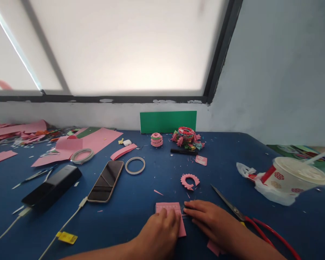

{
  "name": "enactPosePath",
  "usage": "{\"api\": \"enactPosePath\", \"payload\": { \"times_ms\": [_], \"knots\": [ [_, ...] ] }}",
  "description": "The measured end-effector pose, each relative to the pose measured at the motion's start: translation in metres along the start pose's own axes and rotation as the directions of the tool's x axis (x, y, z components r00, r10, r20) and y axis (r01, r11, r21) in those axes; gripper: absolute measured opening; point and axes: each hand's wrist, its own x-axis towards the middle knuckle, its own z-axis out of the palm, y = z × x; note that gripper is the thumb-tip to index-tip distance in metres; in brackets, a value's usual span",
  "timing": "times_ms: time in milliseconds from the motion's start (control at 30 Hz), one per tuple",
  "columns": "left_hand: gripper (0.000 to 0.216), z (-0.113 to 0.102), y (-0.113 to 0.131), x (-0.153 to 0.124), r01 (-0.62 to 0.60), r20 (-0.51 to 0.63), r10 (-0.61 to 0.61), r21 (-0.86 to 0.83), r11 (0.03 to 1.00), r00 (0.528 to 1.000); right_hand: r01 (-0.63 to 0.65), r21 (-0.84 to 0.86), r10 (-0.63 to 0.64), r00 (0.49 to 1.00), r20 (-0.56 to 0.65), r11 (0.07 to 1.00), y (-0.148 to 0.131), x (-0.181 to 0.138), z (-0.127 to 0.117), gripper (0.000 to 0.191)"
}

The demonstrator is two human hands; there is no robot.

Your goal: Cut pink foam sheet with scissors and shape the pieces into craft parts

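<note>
Near the front edge of the table, my left hand (161, 231) presses down with bent fingers on a small piece of pink paper (182, 228). A clear strip with ruler-like marks (170, 207) lies across the paper's upper part. My right hand (207, 218) rests flat just to the right, fingers stretched out, fingertips at the strip's right end. Part of another pink scrap (213, 248) shows beneath my right wrist. Beyond the hands lies a pink zigzag-edged paper ring (184, 177), open on one side. Red-handled scissors (239, 213) lie beside my right forearm, blades partly apart.
A phone (106, 180) on a cable and a black power bank (52, 186) lie left. Tape rolls (135, 165), a pink strip (123, 151) and a black pen (183, 152) lie farther back. Folded-paper pieces (156, 140) stand behind. A lidded cup (292, 178) is right.
</note>
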Motion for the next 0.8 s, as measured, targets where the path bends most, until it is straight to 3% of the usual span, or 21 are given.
{"api": "enactPosePath", "payload": {
  "times_ms": [367,667,800],
  "knots": [
    [0.025,0.001,-0.001,0.004,-0.008,0.000,0.008,0.008,1.000,1.000,-0.072,0.038,0.072,0.997,0.014,0.997,-0.004,0.005,0.001,0.032],
    [0.041,0.009,0.000,0.001,-0.041,-0.038,0.042,0.039,0.998,0.998,-0.089,-0.021,0.090,0.995,0.032,0.996,-0.008,0.001,0.005,0.036],
    [0.041,0.015,0.001,0.001,-0.033,-0.067,0.036,0.055,0.998,0.997,-0.020,-0.035,0.019,1.000,-0.017,0.999,-0.002,-0.009,-0.004,0.037]
  ]
}}
